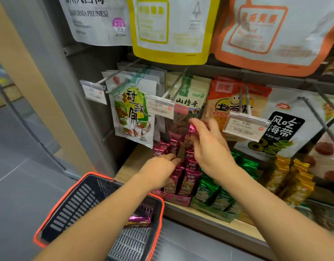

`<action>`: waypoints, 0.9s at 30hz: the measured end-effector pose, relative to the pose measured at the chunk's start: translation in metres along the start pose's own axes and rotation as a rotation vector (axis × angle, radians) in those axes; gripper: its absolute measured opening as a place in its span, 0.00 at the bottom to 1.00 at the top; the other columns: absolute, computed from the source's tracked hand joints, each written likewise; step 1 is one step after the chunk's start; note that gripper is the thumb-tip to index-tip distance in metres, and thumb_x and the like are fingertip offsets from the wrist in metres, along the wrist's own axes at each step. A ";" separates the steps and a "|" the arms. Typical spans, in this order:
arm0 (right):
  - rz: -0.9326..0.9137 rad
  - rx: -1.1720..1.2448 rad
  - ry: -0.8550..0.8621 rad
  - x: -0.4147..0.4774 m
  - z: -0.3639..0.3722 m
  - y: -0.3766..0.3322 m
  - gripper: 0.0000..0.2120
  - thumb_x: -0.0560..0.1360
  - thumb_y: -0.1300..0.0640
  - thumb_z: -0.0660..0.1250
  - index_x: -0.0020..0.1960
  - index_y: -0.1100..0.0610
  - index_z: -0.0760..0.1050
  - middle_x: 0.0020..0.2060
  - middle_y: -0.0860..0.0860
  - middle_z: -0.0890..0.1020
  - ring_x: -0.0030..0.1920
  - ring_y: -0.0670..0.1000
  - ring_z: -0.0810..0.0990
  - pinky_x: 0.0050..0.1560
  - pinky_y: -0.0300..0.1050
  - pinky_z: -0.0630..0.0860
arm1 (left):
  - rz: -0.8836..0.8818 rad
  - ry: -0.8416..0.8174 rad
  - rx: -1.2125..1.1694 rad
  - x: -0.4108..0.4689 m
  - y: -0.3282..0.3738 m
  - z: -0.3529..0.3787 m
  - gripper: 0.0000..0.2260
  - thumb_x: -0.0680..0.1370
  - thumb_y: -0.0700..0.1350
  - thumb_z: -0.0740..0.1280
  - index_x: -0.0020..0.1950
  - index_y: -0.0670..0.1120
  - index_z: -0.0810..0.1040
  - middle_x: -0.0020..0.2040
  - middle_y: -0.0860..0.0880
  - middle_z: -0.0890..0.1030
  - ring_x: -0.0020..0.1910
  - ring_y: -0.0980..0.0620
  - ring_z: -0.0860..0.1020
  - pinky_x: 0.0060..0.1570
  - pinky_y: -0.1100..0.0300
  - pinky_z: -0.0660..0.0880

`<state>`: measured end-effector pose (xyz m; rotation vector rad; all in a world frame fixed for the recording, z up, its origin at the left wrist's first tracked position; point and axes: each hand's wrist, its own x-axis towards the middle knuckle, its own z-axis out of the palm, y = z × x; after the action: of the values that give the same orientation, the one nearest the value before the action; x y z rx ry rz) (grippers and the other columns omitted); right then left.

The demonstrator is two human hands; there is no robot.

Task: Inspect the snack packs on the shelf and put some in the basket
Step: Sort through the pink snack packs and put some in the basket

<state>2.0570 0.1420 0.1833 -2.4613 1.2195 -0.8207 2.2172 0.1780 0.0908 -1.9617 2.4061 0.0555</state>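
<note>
While the left hand (160, 167) reaches flat-fingered among the pink snack packs (188, 181) standing near the wooden shelf's (205, 213) front edge, probably steadying the row (I cannot tell if it grips one), the right hand (209, 146) pinches a lifted pack (188, 137) by its top, likely to inspect it. The red-rimmed basket (98, 178) waits just below the shelf's left end, handy for dropping, with one pink pack (139, 220) inside, on grey floor tiles (21, 166).

Price tag (160, 106) overhangs pink pkts (188, 180); basket (74, 202) top mostly open.
</note>
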 end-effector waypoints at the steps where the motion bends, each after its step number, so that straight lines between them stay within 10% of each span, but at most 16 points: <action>1: 0.031 -0.007 -0.021 0.007 0.003 -0.002 0.23 0.80 0.60 0.61 0.74 0.52 0.62 0.69 0.52 0.65 0.59 0.58 0.74 0.61 0.54 0.74 | 0.002 0.014 -0.008 0.000 0.000 0.001 0.36 0.73 0.51 0.72 0.77 0.47 0.61 0.72 0.47 0.68 0.67 0.45 0.72 0.63 0.52 0.71; 17: 0.093 -0.146 -0.301 0.051 0.067 0.059 0.16 0.78 0.57 0.65 0.65 0.49 0.77 0.60 0.52 0.76 0.61 0.55 0.75 0.61 0.45 0.71 | -0.010 0.137 -0.106 0.012 -0.002 0.023 0.33 0.75 0.54 0.70 0.76 0.46 0.61 0.74 0.47 0.65 0.72 0.46 0.64 0.68 0.51 0.67; 27: 0.097 -0.363 -0.641 0.058 0.082 0.068 0.17 0.80 0.48 0.55 0.68 0.45 0.71 0.70 0.49 0.69 0.72 0.52 0.61 0.67 0.60 0.56 | -0.014 0.182 0.144 0.011 0.001 0.027 0.31 0.79 0.62 0.58 0.77 0.47 0.60 0.77 0.49 0.63 0.76 0.49 0.57 0.73 0.44 0.49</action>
<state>2.0905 0.0541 0.1069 -2.5846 1.2845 0.2428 2.2143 0.1686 0.0630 -1.9975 2.4235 -0.3018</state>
